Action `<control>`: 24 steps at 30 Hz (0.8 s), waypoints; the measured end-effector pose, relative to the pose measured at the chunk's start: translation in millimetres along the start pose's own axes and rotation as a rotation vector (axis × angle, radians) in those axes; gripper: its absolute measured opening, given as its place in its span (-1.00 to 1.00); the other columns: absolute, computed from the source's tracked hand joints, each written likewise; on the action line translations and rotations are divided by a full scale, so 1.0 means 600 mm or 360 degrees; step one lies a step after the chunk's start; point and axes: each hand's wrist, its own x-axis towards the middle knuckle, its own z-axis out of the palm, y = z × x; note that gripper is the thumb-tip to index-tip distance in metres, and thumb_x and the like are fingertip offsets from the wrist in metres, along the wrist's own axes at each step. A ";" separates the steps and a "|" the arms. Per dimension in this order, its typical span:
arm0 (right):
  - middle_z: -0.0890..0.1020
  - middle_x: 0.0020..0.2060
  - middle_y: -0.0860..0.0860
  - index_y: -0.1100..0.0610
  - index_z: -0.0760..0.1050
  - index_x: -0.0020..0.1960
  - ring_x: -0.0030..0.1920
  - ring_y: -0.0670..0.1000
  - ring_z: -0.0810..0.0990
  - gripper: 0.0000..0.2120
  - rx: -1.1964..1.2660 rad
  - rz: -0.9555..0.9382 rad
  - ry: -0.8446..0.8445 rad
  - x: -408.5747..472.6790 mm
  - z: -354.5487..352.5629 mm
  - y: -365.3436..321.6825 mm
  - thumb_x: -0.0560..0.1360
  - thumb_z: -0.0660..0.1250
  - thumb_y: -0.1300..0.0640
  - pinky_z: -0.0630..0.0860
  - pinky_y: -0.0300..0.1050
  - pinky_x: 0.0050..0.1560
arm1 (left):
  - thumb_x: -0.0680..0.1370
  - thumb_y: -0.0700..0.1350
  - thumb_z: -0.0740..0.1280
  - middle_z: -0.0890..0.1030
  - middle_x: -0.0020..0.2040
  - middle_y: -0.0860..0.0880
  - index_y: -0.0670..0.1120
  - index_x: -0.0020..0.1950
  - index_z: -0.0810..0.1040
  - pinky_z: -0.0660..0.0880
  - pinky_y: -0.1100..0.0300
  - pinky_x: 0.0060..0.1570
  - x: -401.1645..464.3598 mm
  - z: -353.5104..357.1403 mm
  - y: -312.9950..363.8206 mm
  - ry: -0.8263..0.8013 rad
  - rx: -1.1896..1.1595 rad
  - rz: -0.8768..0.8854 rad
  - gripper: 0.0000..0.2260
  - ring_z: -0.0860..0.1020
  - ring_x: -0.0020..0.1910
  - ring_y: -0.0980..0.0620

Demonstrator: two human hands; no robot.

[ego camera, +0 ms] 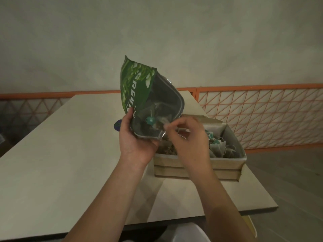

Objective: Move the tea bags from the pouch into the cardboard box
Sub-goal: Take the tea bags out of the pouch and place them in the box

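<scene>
The left hand (135,140) gripped the green pouch (139,95) by the lower edge of its mouth, thumb on the printed face and fingers curled beneath, holding it raised above the worktop (61,154) with the opening tipped toward the camera. Inside the silvery lining lay tea bags (157,119) in a loose heap – one teal tag (150,120) showed plainly among them. The right hand (187,138) was just beside the left, at the rim of the pouch mouth, its fingertips (167,126) pinched together on what looked like the corner of a tea bag at the opening; motion blur kept the grasp from being fully clear. Beneath and beyond the right hand sat the cardboard box (197,162), open-topped on the worktop, with more tea bags (221,147) and teal tags piled inside – most of them on the side away from the left hand. Past both hands ran an orange lattice railing (262,110) before a pale wall.
</scene>
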 end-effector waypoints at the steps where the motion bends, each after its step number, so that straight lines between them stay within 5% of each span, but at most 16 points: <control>1: 0.61 -0.11 -0.08 0.03 0.53 -0.14 -0.04 -0.09 0.61 -0.90 0.0115 0.0045 0.0045 0.001 -0.012 -0.003 0.47 0.45 0.11 0.56 -0.23 -0.03 | 0.55 0.14 0.30 0.53 0.45 -0.13 -0.05 0.45 0.54 0.47 0.01 0.37 0.003 0.001 0.001 -0.0004 -0.0025 0.0011 -0.48 0.47 0.45 -0.14; 5: 0.63 -0.20 -0.06 0.02 0.46 -0.13 -0.17 -0.11 0.64 -0.85 0.0162 0.0141 0.0205 0.008 -0.058 0.003 0.49 0.42 0.18 0.58 -0.30 -0.17 | 0.59 0.13 0.29 0.56 0.41 -0.15 -0.03 0.43 0.56 0.58 0.01 0.13 0.010 0.003 0.002 -0.0027 -0.0119 0.0006 -0.54 0.49 0.42 -0.17; 8: 0.62 -0.25 0.01 0.05 0.46 -0.12 -0.31 -0.05 0.60 -0.85 0.0130 0.0144 0.0281 0.015 -0.077 0.023 0.49 0.43 0.19 0.49 -0.27 -0.36 | 0.61 0.14 0.29 0.58 0.39 -0.15 -0.02 0.41 0.58 0.56 0.00 0.19 0.010 0.002 0.001 -0.0037 -0.0134 -0.0002 -0.57 0.52 0.40 -0.17; 12: 0.56 -0.22 0.03 0.07 0.44 -0.13 -0.35 -0.03 0.52 -0.84 0.0039 0.0058 0.0262 0.017 -0.085 0.045 0.50 0.43 0.18 0.41 -0.26 -0.34 | 0.60 0.13 0.30 0.60 0.36 -0.16 -0.03 0.40 0.58 0.58 0.00 0.16 0.007 0.002 -0.001 -0.0032 -0.0155 -0.0012 -0.57 0.54 0.37 -0.19; 16: 0.60 -0.12 -0.05 0.01 0.55 -0.12 -0.10 -0.07 0.57 -0.88 -0.0523 -0.0017 0.0061 0.005 -0.080 0.068 0.48 0.43 -0.01 0.42 -0.24 -0.08 | 0.59 0.13 0.31 0.60 0.36 -0.16 -0.03 0.40 0.58 0.60 0.01 0.14 0.003 0.005 -0.002 -0.0014 -0.0153 -0.0018 -0.57 0.55 0.37 -0.19; 19: 0.56 0.07 -0.05 -0.06 0.64 -0.01 0.17 0.03 0.44 -0.79 -0.1059 -0.0042 -0.0070 -0.005 -0.071 0.072 0.48 0.37 -0.16 0.15 -0.10 0.13 | 0.59 0.12 0.31 0.61 0.35 -0.16 -0.03 0.40 0.59 0.61 0.00 0.12 0.000 0.008 -0.002 -0.0006 -0.0157 -0.0022 -0.57 0.55 0.36 -0.19; 24: 0.46 0.06 -0.09 -0.08 0.54 -0.03 0.15 -0.07 0.44 -0.89 -0.0249 -0.0166 0.0050 -0.017 -0.039 0.016 0.46 0.42 0.02 0.40 -0.15 0.18 | 0.59 0.14 0.30 0.60 0.36 -0.13 -0.04 0.42 0.57 0.58 -0.01 0.16 -0.002 0.009 -0.006 0.0006 -0.0106 -0.0030 -0.54 0.55 0.37 -0.16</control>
